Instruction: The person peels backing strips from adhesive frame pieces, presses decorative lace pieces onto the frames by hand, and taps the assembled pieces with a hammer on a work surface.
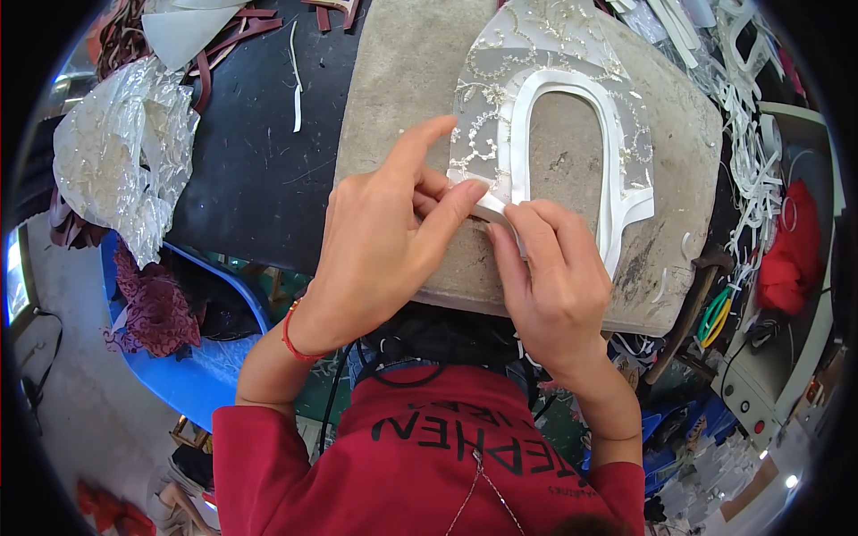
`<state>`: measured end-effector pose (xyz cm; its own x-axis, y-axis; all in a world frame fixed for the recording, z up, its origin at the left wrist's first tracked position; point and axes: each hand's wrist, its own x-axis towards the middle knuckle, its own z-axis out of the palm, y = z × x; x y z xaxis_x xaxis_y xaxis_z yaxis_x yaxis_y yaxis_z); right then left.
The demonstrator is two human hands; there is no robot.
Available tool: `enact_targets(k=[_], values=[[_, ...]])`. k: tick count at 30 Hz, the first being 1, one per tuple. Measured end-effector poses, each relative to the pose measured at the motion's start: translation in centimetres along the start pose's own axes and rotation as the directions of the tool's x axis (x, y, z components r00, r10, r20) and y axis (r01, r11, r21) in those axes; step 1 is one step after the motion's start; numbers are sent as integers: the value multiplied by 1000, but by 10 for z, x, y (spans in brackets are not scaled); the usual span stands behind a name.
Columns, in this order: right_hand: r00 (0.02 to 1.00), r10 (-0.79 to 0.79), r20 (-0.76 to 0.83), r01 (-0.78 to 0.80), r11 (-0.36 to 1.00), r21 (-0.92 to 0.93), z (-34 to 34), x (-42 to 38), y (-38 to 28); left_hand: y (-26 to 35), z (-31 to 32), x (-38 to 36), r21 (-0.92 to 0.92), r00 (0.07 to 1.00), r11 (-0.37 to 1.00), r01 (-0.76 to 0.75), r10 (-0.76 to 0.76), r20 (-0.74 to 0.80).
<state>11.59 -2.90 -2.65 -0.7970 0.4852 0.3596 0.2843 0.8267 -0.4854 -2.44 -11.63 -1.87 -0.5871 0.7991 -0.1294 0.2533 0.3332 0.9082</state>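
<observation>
A sheer shoe-upper piece point(480, 116) with beaded floral embroidery lies on a grey stone slab point(393, 107). White strip point(613, 134) edges its U-shaped opening, and its lower left end lies between my hands. My left hand point(384, 232) pinches the white lower left edge between thumb and fingers, its index finger stretched outward. My right hand point(559, 272) is closed on the strip's end just beside it, thumb and index finger pressed together. At the right, the piece's other white end point(636, 205) rests on the slab, untouched.
Crumpled clear plastic point(130, 147) lies at the left of the black tabletop point(259, 152). A hammer point(693, 313) stands by the slab's right edge, near white scraps and a grey machine point(755, 384). A blue chair point(192, 366) is lower left.
</observation>
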Motion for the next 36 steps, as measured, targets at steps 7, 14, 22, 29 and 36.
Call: enact_targets(k=[7,14,22,29,36], values=[[995,-25,92,21,999,47,-8,-12,5,0,6,0,180,998,982,-60,65,-23],[1000,18,14,-19,996,82,-3,-19,2,-5,7,-3,149,993,983,-108,115,-41],[996,-9,90,23,989,-146,-1,-26,-8,0,13,-1,465,953,847,-258,303,-23],[972,234,-21,-231,935,-269,-71,-34,10,-8,13,-3,631,794,548,-549,577,189],[732,546,-409,-682,593,-429,-124,-157,161,-18,13,-23,615,786,559,-556,594,172]])
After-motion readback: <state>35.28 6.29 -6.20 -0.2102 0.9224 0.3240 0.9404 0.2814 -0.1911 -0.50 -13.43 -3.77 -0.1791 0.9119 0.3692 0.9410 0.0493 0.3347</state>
